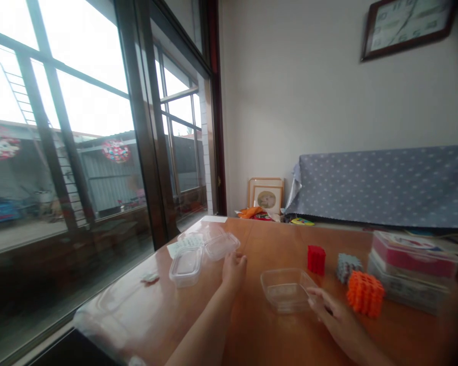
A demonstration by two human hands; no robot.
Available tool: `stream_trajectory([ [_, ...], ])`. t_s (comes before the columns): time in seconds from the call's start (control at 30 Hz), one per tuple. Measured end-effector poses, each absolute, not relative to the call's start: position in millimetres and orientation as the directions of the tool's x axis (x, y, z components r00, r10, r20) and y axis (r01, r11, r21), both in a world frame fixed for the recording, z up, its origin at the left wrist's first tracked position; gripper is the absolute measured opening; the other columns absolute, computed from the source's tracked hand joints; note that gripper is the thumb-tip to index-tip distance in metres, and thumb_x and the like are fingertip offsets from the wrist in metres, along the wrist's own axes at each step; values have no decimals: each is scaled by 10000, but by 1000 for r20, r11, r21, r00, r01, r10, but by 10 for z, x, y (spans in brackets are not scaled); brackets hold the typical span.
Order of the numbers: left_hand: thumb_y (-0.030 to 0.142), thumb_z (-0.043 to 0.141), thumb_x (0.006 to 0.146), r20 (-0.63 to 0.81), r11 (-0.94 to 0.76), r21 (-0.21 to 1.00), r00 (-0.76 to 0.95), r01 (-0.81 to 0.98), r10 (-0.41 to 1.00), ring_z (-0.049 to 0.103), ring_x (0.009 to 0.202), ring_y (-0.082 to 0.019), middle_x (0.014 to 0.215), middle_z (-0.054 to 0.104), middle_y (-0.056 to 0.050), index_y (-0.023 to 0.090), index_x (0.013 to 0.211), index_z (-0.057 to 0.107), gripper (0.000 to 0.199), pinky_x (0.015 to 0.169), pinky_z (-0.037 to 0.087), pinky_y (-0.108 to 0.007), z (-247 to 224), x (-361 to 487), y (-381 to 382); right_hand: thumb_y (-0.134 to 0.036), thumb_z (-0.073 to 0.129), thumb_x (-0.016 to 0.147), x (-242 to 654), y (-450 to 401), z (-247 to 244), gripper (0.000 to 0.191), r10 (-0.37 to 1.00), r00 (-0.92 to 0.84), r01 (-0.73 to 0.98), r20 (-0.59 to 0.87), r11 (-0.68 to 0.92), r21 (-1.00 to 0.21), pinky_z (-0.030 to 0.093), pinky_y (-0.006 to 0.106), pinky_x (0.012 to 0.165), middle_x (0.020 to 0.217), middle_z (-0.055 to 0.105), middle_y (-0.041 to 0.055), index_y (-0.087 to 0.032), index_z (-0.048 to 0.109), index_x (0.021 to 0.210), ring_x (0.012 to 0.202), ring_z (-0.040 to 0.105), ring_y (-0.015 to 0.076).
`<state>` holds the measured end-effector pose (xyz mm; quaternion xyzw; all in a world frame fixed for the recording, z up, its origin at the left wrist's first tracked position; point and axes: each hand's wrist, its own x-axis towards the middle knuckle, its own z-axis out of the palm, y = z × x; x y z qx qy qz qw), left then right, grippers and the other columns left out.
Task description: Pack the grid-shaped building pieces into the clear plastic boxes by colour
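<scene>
My left hand [234, 268] is closed at the near corner of a clear plastic lid [220, 246]; its fingertips are partly hidden, and the lid seems pinched in them. Just left of it stands a closed clear plastic container [185, 267]. My right hand [323, 306] grips the right corner of an open clear plastic container [286, 291], which rests on the table with nothing visible inside. Beyond that hand are a red block [316, 260], a grey-blue knobbly cube [349, 267] and an orange knobbly cube [365, 294].
Lidded boxes [412, 269] are stacked at the right of the wooden table [263, 335]. A sheet of printed paper [177, 247] lies near the lids, and a small crumpled item [149, 277] sits near the left edge. Large windows [95, 101] border the left side.
</scene>
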<state>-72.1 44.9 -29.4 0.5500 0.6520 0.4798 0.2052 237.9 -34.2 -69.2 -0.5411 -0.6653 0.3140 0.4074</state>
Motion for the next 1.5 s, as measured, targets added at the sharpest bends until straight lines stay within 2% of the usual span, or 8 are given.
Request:
stream_trajectory([
  [0.13, 300, 589, 883, 340, 6, 750, -393, 661, 854, 562, 1260, -288, 1529, 411, -156, 160, 1025, 693, 225, 1080, 390, -371, -260, -914, 472, -637, 549, 820, 2351, -353, -677, 539, 974, -77, 476, 213, 223, -851, 554, 329, 734, 940, 766, 66, -242, 705, 1151, 859, 700, 275],
  [0.27, 293, 594, 885, 331, 85, 597, -341, 797, 880, 539, 1306, -326, 1621, 276, -169, 157, 1081, 677, 253, 1078, 409, -417, -331, -956, 480, -627, 552, 822, 2349, -346, -690, 513, 973, -93, 491, 213, 231, -840, 562, 331, 759, 957, 772, 63, -246, 719, 1124, 859, 708, 274],
  [0.5, 305, 583, 886, 442, -63, 614, -277, 787, 853, 506, 1341, -364, 1519, 409, -273, 82, 1205, 641, 394, 1089, 420, -465, -469, -952, 560, -612, 484, 892, 2391, -330, -716, 514, 978, -156, 541, 140, 203, -816, 514, 310, 692, 782, 718, 27, -222, 674, 1167, 765, 677, 234],
  [0.67, 340, 548, 906, 515, -157, 615, -242, 773, 822, 455, 1382, -330, 1438, 511, -231, 75, 1274, 618, 459, 1156, 361, -446, -397, -901, 605, -581, 486, 909, 2374, -367, -668, 457, 972, -165, 529, 164, 228, -817, 483, 292, 689, 783, 680, 3, -219, 673, 1116, 747, 645, 201],
  [0.87, 324, 551, 892, 601, -394, 649, -121, 651, 790, 565, 1257, -290, 1356, 584, -196, 101, 1252, 647, 434, 1057, 466, -432, -317, -730, 549, -577, 511, 891, 2354, -407, -574, 402, 975, -162, 545, 154, 218, -810, 457, 278, 657, 706, 648, -11, -234, 690, 1002, 680, 602, 182],
  [1.03, 226, 563, 837, 444, -438, 770, 105, 463, 890, 614, 1147, -258, 1186, 697, -113, 158, 1105, 716, 315, 1036, 450, -415, -338, -564, 451, -536, 484, 928, 2383, -485, -480, 364, 967, -238, 553, 87, 209, -806, 431, 258, 622, 658, 609, -29, -229, 676, 971, 639, 599, 162],
  [1.2, 223, 554, 832, 344, -420, 814, 249, 402, 905, 647, 880, -206, 864, 718, -45, 153, 851, 730, 190, 846, 500, -334, -304, -519, 330, -520, 500, 932, 2405, -593, -326, 356, 955, -296, 500, 25, 177, -848, 409, 233, 566, 638, 561, -39, -210, 674, 951, 605, 595, 145],
  [1.5, 258, 534, 833, 41, -159, 939, 361, 304, 932, 635, 822, -176, 884, 696, -61, 138, 1004, 732, 288, 739, 490, -296, -194, -463, 215, -479, 561, 914, 2492, -696, -235, 319, 903, -427, 450, -50, 164, -878, 413, 224, 519, 741, 614, -14, -209, 721, 968, 544, 570, 123],
])
